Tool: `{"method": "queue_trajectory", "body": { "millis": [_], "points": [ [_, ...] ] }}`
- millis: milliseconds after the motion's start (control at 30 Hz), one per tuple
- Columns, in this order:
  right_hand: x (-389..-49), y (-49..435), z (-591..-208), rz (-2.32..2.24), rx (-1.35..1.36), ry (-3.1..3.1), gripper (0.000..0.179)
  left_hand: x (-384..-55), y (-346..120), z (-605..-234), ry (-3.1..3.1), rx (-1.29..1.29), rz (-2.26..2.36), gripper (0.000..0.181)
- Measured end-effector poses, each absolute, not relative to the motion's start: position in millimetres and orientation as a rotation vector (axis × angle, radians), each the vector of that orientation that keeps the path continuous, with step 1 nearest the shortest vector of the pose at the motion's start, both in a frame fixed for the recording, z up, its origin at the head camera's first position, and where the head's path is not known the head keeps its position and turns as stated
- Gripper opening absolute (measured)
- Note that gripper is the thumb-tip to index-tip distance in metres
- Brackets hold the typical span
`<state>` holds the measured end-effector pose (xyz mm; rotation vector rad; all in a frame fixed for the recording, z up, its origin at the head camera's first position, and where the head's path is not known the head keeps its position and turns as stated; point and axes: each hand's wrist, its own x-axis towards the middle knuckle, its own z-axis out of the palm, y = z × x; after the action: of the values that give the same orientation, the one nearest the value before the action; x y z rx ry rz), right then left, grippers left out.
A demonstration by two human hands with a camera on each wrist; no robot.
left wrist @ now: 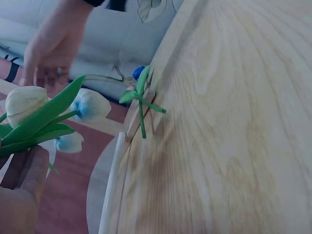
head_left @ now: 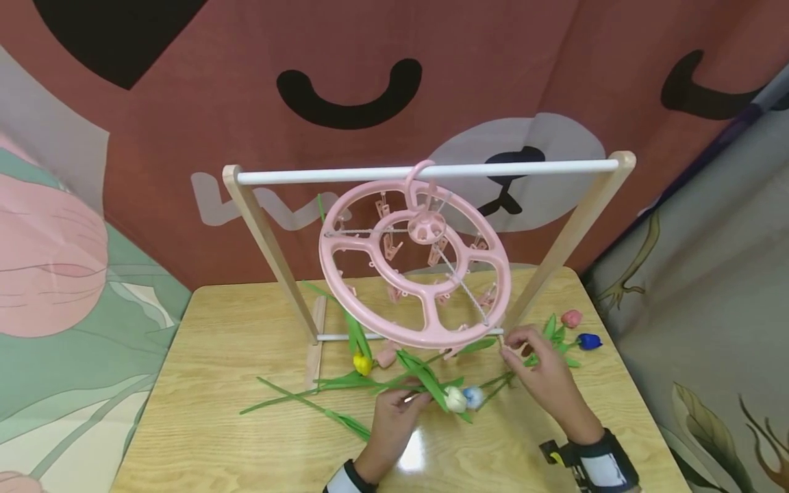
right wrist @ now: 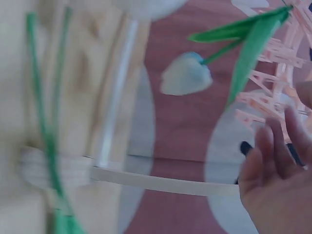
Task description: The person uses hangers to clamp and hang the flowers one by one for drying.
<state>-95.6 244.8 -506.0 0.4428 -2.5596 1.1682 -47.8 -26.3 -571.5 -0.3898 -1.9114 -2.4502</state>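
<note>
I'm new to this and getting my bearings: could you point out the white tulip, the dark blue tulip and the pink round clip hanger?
White tulip [head_left: 455, 399]: head view, on its bloom.
Dark blue tulip [head_left: 590, 342]: head view, on its bloom.
Pink round clip hanger [head_left: 427, 228]: head view, on its central hub.

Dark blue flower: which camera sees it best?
The head camera. The dark blue flower shows its bloom clearly there, beside a pink flower. The left wrist camera shows just a small bit, partly behind a green leaf. I can't see it in the right wrist camera.
</note>
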Motion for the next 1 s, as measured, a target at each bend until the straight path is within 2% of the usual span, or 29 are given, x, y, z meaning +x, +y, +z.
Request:
{"method": "queue_trajectory", "body": {
  "millis": [167, 233, 500, 800, 1000],
  "points": [
    [-123, 245, -481, 1.173, 0.334, -2.533, 0.05, -44, -31, -574, -1.96, -0.354, -2.342, 0.014],
    [-135, 242, -474, 1.196, 0.331, -2.539, 0.054, -42, -33, -576, -1.973, -0.359, -2.297, 0.013],
    [-161, 230, -469, 1.32, 0.292, -2.491, 0.036, -32, -43, -580, -1.894, -0.433, -2.215, 0.018],
    [-156, 217, -455, 1.531, 0.324, -2.44, 0.019, -38, -50, -578, -1.723, -0.708, -1.858, 0.03],
    [-149, 211, -442, 1.534, 0.373, -2.442, 0.015, -40, -51, -567, -1.657, -0.839, -1.688, 0.022]
  ]
}}
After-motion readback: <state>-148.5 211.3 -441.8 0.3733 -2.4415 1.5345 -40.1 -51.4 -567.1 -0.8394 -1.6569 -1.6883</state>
